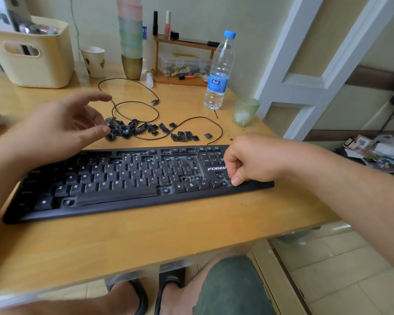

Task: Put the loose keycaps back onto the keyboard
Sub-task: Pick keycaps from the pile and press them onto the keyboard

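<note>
Both forearms enter from the near edge and reach over the keyboard [127, 178], a black plastic board lying slightly askew on the wooden table [146, 235].

The left hand [62, 126] is raised beyond the keyboard's far-left edge, palm turned inward. Its fingers are spread and relaxed, the index extended above the rest; the thumb tip is at the left end of the loose keycaps [146, 129]. Whether it actually touches a cap cannot be told. It grips nothing.

The right hand [246, 160] is set knuckles-up over the keyboard's right end, at the arrow-key cluster. Its fingers are curled under and the thumb presses down at the front of that cluster. Whether a keycap sits beneath thumb and fingers cannot be told; the hand covers the spot.

The keycaps are small, black, square plastic pieces, many lying hollow side up, scattered in a band just beyond the keyboard's far edge. A thin black cable [132, 105] loops among them.

The keyboard shows several open sockets with blue stems exposed, mostly along the number row, the function row and around the right of the main block; the letter keys are in place. A clear plastic water bottle [218, 73] with a blue cap and a textured green glass tumbler [245, 111] stand beyond the keyboard's far-right corner.
</note>
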Motion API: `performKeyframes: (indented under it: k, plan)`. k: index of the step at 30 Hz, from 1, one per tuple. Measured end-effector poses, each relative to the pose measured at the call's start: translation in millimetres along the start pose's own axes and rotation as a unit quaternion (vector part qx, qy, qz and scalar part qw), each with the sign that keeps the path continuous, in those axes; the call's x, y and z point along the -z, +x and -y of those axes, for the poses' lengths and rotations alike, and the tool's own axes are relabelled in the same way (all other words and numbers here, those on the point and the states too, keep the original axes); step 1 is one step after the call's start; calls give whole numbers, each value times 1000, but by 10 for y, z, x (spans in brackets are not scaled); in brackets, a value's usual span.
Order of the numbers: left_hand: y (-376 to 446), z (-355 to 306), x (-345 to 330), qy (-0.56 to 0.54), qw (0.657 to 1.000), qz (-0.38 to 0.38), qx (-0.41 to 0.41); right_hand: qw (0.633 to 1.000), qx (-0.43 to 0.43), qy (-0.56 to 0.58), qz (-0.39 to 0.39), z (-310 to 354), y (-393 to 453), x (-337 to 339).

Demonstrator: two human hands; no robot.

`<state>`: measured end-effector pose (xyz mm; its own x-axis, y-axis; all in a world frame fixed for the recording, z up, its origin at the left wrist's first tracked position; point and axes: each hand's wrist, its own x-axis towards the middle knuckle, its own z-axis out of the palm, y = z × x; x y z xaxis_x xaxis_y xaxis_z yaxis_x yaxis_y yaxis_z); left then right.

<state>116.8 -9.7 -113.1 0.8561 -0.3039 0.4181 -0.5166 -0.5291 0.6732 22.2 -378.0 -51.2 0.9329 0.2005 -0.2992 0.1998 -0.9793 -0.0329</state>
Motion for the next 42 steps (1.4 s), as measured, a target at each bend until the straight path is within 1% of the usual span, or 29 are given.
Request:
performKeyframes:
  k: [4, 9, 14, 22, 28, 30, 32, 34, 35, 39, 42]
  plan:
    - [-12, -31, 20, -4, 1000, -5, -4, 999, -6, 49, 14, -59, -74, -9]
    - [-19, -69, 18, 18, 1000, 1, 1, 1000, 4, 16, 0, -43, -93, -71]
    - [-33, -95, 39, 10, 1000, -1, 5, 999, 19, 33, -21, -51, -109, -53]
    - [-54, -151, 48, -7, 1000, -1, 16, 995, 70, -52, -50, -82, -249, -122]
    - [-58, -192, 51, -12, 1000, 6, 13, 994, 89, -7, -68, -117, -302, -112]
    - [-61, -185, 48, -10, 1000, 3, 11, 992, 105, -25, -72, -107, -309, -118]
    - [-58, -172, 52, -12, 1000, 0, 9, 989, 110, -69, -68, -98, -297, -118]
    - [-59, -174, 57, -13, 1000, 1, 11, 987, 107, -110, -50, -87, -277, -91]
    - [-61, -172, 56, -12, 1000, 2, 12, 987, 105, -112, -42, -86, -270, -69]
    - [-75, -222, 24, -17, 1000, 19, 2, 996, 69, -35, -39, -117, -271, -57]
    - [-120, -362, -90, 2, 998, 55, -37, 994, 67, -31, -83, -94, -264, -162]
